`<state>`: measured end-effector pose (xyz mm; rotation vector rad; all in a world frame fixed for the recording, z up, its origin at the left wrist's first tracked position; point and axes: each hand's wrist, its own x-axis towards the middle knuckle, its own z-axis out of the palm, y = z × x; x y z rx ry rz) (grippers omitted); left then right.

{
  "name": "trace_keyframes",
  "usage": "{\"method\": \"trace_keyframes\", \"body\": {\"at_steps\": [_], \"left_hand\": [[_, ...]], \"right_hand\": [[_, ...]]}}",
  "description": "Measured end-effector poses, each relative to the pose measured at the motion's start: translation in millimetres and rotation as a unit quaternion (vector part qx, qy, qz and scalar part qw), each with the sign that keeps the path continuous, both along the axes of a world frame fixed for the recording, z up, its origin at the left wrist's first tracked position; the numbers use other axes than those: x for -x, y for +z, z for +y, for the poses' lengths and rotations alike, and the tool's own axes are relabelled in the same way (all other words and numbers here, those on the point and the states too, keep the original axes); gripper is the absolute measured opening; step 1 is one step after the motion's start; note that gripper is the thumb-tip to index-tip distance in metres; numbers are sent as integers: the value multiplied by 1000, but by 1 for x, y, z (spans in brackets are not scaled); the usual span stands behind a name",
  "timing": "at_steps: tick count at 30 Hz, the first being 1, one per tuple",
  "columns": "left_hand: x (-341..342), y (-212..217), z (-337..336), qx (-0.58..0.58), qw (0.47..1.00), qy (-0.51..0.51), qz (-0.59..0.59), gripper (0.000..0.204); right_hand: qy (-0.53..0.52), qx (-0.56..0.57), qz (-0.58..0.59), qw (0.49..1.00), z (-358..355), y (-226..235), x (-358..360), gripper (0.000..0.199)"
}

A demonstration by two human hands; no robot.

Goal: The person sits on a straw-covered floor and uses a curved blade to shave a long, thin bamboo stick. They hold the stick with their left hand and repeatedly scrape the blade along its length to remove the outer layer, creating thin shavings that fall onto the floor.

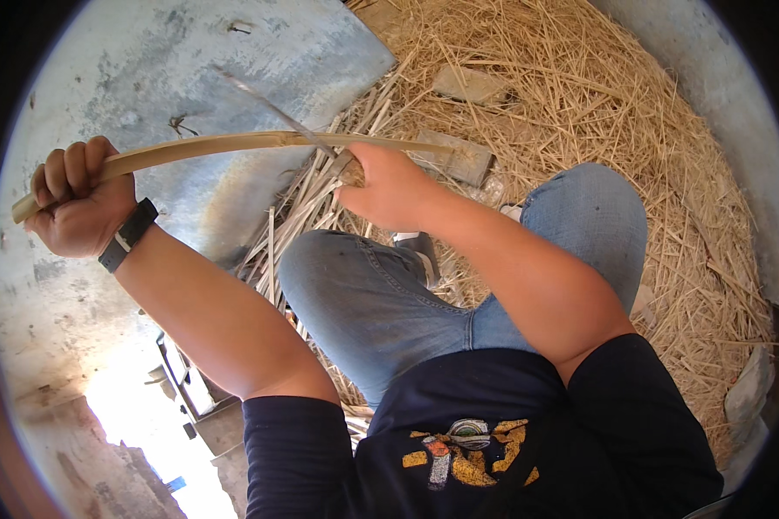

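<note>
My left hand (85,208), with a dark band at its wrist, is wrapped round the left end of a long, pale bamboo strip (203,145). From there the strip runs rightward in a gentle bow, passing behind my right hand (385,183). That hand is closed round the handle of a knife (268,102). Its narrow blade points up and to the left, crossing the strip close to the grip. Whether the edge has cut into the strip I cannot tell. The strip's far end shows beyond my right fingers, above a flat block.
Loose straw-like shavings (580,95) cover the floor ahead and to the right. A pile of thin split strips (307,195) lies beside my bent left knee (329,268). Flat blocks (472,85) sit among the shavings. A worn blue-grey wall (156,69) rises on the left.
</note>
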<state>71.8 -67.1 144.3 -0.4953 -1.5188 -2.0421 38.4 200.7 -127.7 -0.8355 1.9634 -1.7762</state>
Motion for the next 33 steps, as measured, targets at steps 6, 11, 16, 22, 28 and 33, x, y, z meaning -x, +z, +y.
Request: {"method": "trace_keyframes", "body": {"at_steps": [6, 11, 16, 22, 28, 33], "left_hand": [[5, 1, 11, -7, 997, -83, 0, 55], [6, 6, 10, 7, 983, -184, -24, 38], [7, 5, 13, 5, 984, -180, -19, 48], [6, 3, 18, 1, 982, -187, -7, 55], [3, 4, 15, 3, 980, -197, -12, 55], [3, 2, 15, 5, 984, -177, -5, 54]], "right_hand": [[89, -48, -94, 990, 25, 30, 14, 58], [120, -70, -154, 978, 41, 57, 16, 59], [123, -64, -149, 979, 40, 47, 22, 56], [139, -80, -150, 976, 45, 57, 24, 53], [143, -69, -156, 975, 45, 56, 23, 45], [136, -89, -117, 980, 43, 49, 26, 46]]}}
